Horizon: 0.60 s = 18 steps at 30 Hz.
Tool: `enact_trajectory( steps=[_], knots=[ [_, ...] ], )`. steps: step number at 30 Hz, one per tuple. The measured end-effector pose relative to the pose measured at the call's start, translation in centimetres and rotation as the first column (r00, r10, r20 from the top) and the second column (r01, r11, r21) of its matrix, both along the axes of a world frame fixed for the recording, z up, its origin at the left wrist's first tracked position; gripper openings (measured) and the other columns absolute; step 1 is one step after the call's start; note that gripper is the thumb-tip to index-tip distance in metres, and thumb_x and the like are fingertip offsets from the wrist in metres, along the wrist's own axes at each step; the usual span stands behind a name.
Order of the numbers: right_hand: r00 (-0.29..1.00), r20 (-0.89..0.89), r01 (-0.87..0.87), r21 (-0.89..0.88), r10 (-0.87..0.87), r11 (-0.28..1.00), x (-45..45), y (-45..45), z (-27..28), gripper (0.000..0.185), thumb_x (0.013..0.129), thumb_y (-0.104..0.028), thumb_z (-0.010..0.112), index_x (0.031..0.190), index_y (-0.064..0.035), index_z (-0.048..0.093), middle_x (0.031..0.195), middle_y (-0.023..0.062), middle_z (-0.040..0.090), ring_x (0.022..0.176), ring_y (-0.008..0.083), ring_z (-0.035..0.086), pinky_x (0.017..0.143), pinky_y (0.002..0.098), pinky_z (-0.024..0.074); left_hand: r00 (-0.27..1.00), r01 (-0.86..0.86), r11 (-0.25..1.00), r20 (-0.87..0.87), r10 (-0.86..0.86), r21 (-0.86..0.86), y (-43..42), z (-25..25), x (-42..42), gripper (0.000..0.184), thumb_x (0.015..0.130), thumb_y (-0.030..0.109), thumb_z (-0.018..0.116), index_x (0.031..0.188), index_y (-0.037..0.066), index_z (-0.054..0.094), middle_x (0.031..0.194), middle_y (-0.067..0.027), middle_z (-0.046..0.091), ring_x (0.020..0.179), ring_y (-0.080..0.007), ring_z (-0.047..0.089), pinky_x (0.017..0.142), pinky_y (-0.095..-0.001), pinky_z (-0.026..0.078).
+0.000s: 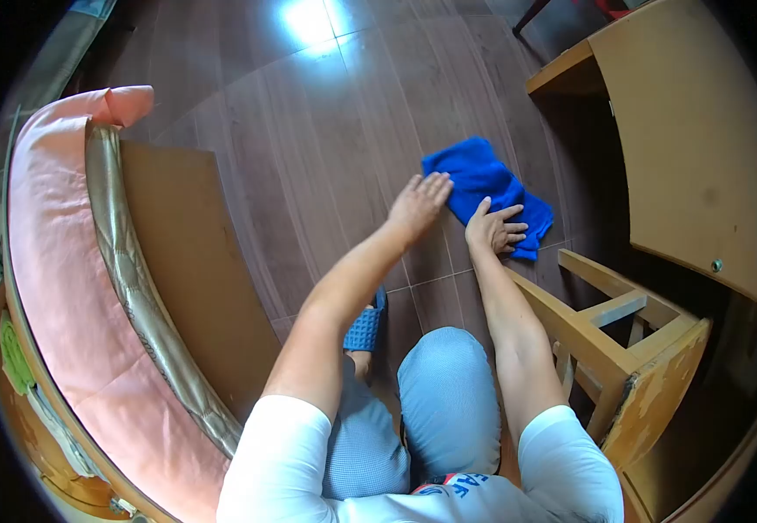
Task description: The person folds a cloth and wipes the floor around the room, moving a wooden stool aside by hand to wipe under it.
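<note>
A blue cloth (483,179) lies spread with a few folds on the brown wood-patterned floor (326,157). At its left edge is my left hand (420,205), the fingers stretched forward and the tips touching the fabric. My right hand (493,231) rests on the cloth's near side, its fingers spread apart and laid flat. Neither hand is closed around the fabric. Both arms reach forward past my bent knees.
On the left stands a bed (56,261) with a pink sheet and a wooden side board (178,235). A wooden stool (605,349) stands to the right, close to my right arm. Beyond it is a tan wooden cabinet (692,131). A blue slipper (364,329) is on my foot.
</note>
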State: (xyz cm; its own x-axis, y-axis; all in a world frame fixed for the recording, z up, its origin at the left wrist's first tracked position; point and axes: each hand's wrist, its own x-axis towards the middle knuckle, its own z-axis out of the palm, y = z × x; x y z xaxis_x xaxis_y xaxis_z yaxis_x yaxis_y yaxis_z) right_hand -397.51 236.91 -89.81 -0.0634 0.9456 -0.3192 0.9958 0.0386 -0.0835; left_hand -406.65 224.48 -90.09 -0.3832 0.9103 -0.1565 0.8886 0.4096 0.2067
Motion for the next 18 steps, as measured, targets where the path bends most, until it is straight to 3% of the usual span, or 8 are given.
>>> enact_trajectory(
  steps=[2,4,7,8,10,12,14,18],
  knots=[
    [0.997,-0.016,-0.074,-0.030,0.073,0.997,0.2,-1.7,0.7,0.086,0.096,-0.059,0.044,0.158,-0.0097,0.011,0.157,0.0386,0.011,0.145,0.0550,0.015,0.112,0.0643,0.0261,0.997,-0.063,0.997,-0.054,0.061,-0.038,-2.4,0.0,-1.9,0.067,0.090,0.016,0.052,0.153,0.007,0.032,0.160,-0.0082,0.033,0.146,-0.0220,0.033,0.120,-0.0450,0.025],
    [0.953,-0.059,-0.301,-0.033,0.299,0.953,1.1,-4.6,1.2,0.086,0.094,-0.051,0.053,0.158,-0.0103,0.013,0.153,0.0417,0.016,0.142,0.0570,0.023,0.108,0.0631,0.0335,0.991,-0.111,0.991,-0.084,0.105,-0.071,-4.8,0.2,-4.1,0.073,0.085,0.016,0.057,0.153,0.006,0.032,0.160,-0.0063,0.033,0.147,-0.0197,0.033,0.121,-0.0483,0.023],
    [0.722,-0.038,-0.692,-0.041,0.691,0.721,4.0,-7.3,2.0,0.080,0.091,-0.038,0.062,0.156,-0.0113,0.024,0.147,0.0456,0.024,0.137,0.0573,0.030,0.103,0.0628,0.0394,0.969,-0.230,0.970,0.077,0.236,-0.084,-5.8,2.5,-6.6,0.073,0.084,0.019,0.061,0.152,0.012,0.035,0.157,-0.0059,0.039,0.144,-0.0203,0.038,0.120,-0.0554,0.020],
    [0.634,-0.008,-0.773,0.000,0.773,0.634,4.9,-7.6,2.1,0.071,0.090,-0.033,0.062,0.152,-0.0106,0.036,0.142,0.0471,0.032,0.131,0.0564,0.040,0.097,0.0597,0.0447,0.958,-0.263,0.963,0.100,0.269,-0.066,-5.1,2.8,-6.7,0.071,0.086,0.023,0.061,0.151,0.013,0.036,0.155,-0.0076,0.040,0.142,-0.0224,0.040,0.119,-0.0564,0.021],
    [0.534,-0.032,-0.844,0.049,0.845,0.534,7.1,-7.8,1.3,0.069,0.088,-0.031,0.064,0.149,-0.0092,0.040,0.136,0.0468,0.038,0.121,0.0538,0.049,0.092,0.0570,0.0483,0.948,-0.305,0.951,0.086,0.308,-0.047,-2.7,2.6,-5.7,0.068,0.090,0.039,0.061,0.150,0.015,0.039,0.152,-0.0153,0.042,0.141,-0.0318,0.039,0.117,-0.0572,0.023],
    [0.440,-0.074,-0.894,0.060,0.895,0.444,8.9,-9.1,1.3,0.068,0.085,-0.029,0.065,0.146,-0.0066,0.044,0.130,0.0465,0.045,0.107,0.0503,0.058,0.085,0.0540,0.0510,0.965,-0.255,0.967,0.065,0.254,0.012,-1.2,1.1,-3.5,0.078,0.084,0.053,0.066,0.149,0.018,0.042,0.156,-0.0205,0.033,0.146,-0.0406,0.028,0.117,-0.0575,0.023],
    [0.330,-0.085,-0.936,0.096,0.940,0.338,10.9,-10.9,1.0,0.067,0.082,-0.027,0.066,0.142,-0.0020,0.048,0.122,0.0480,0.050,0.089,0.0460,0.064,0.076,0.0513,0.0526,0.991,-0.075,0.996,0.112,0.069,0.045,0.2,0.6,-1.9,0.083,0.080,0.053,0.072,0.150,0.021,0.041,0.159,-0.0177,0.029,0.148,-0.0391,0.025,0.117,-0.0581,0.022],
    [0.278,0.004,-0.955,0.108,0.961,0.276,11.3,-11.7,-0.9,0.070,0.079,-0.028,0.068,0.142,-0.0032,0.049,0.118,0.0466,0.051,0.087,0.0437,0.062,0.072,0.0490,0.0519,0.997,0.077,0.994,0.037,-0.074,-0.082,2.3,1.0,-3.2,0.092,0.077,0.068,0.067,0.155,0.035,0.031,0.164,-0.0083,0.020,0.152,-0.0308,0.015,0.121,-0.0568,0.011]
  ],
)
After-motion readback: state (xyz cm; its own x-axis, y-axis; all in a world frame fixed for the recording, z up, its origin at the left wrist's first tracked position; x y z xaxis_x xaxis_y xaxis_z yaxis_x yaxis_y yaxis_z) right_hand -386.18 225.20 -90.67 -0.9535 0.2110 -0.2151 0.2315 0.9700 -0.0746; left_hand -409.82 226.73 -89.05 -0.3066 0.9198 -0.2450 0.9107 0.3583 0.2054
